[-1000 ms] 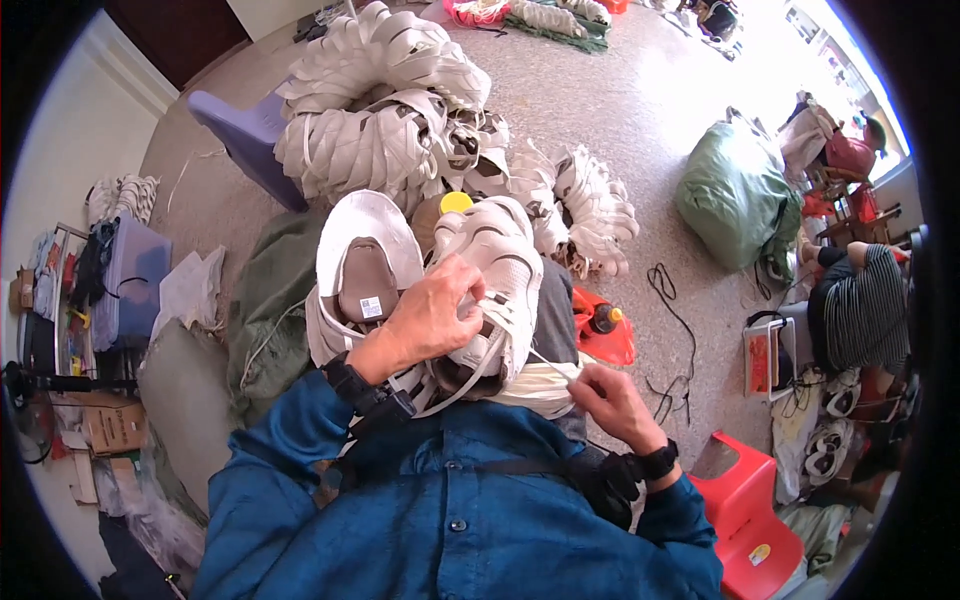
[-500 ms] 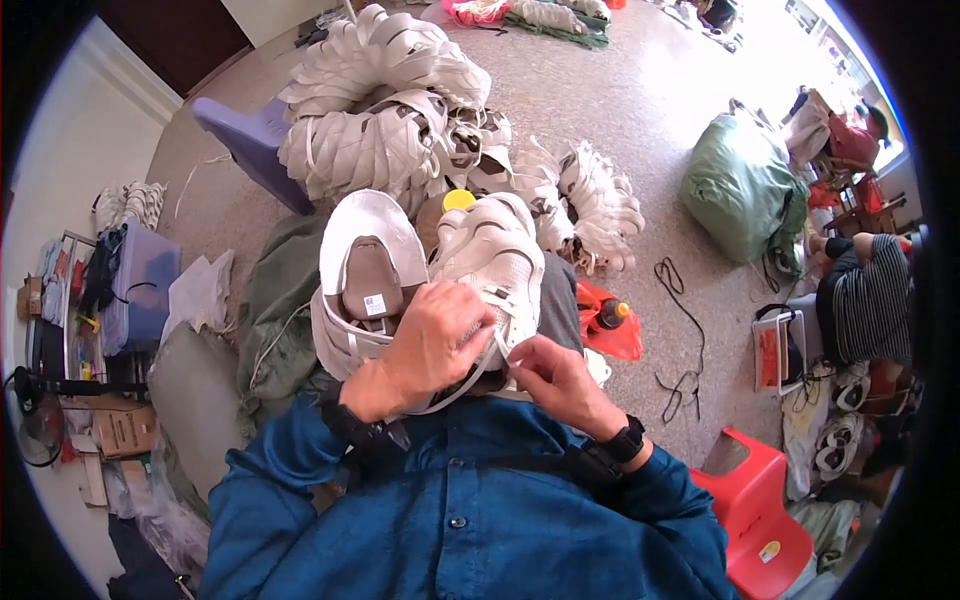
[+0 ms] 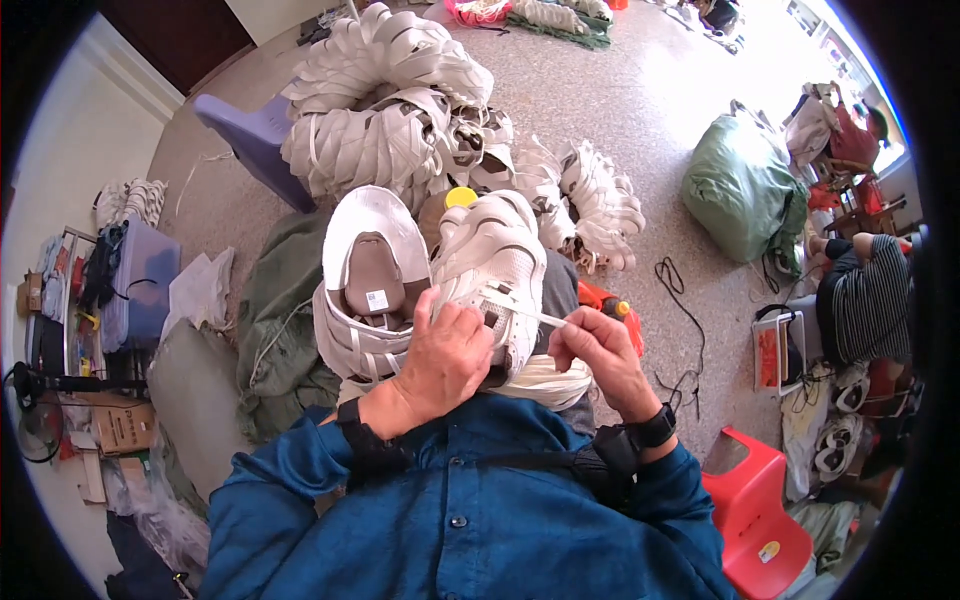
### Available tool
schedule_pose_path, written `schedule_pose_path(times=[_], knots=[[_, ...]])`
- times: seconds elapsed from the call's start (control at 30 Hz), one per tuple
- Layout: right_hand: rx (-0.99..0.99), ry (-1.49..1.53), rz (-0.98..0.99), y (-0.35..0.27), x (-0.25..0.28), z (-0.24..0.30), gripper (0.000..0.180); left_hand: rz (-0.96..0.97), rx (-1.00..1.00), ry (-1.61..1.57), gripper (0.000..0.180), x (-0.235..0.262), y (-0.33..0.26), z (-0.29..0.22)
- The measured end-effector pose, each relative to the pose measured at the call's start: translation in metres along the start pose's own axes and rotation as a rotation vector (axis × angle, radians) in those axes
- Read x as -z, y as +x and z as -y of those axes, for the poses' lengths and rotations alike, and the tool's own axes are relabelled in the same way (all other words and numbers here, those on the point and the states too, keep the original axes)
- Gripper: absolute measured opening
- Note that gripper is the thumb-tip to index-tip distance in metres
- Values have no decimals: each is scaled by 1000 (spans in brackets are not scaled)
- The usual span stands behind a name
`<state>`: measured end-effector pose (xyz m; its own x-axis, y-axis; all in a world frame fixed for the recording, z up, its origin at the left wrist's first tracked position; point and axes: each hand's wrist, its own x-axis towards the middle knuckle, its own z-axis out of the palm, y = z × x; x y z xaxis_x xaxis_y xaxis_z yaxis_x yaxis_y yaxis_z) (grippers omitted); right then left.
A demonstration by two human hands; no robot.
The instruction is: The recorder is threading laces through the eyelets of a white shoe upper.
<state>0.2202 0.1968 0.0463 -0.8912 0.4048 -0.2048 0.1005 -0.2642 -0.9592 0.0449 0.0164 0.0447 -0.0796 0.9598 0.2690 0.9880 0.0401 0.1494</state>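
In my lap lies a white shoe upper (image 3: 490, 235) with a mesh front and eyelets along its opening. My left hand (image 3: 440, 352) is closed on its near left edge, the fingers curled; exactly what the fingertips pinch is hidden. Between thumb and fingers my right hand (image 3: 605, 355) pinches a flat white shoelace (image 3: 538, 317), pulled taut to the right from the eyelets. Beside it on the left rests a second white upper (image 3: 335, 325) with a brown-grey tongue and a small white label. Loose white laces (image 3: 550, 385) lie under the held upper.
Beyond my lap are bundled white uppers (image 3: 375, 140) on a purple chair (image 3: 245, 140) and more uppers (image 3: 600, 205). A yellow-lidded container (image 3: 460, 198) stands close behind the shoes. At right are a red stool (image 3: 750, 500), a green sack (image 3: 735, 185), a black cord (image 3: 690, 310) and other people.
My right hand has moved right and slightly up, drawing the lace out straight from the upper. My left hand has shifted slightly right and down.
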Motion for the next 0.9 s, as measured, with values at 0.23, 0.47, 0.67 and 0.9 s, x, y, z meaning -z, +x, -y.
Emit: schedule_pose_path(times=[0.23,0.47,0.67,0.9], knots=[[35,72,-47,4,-3,4,28,-92,77,13,29,-16,30,-3],[27,63,-6,3,0,3,27,-159,96,64,23,-42,45,2],[42,86,-72,0,9,-3,28,-198,50,-51,25,-34,44,11],[-70,45,-124,-31,36,-25,29,-88,465,-319,32,38,16,55]])
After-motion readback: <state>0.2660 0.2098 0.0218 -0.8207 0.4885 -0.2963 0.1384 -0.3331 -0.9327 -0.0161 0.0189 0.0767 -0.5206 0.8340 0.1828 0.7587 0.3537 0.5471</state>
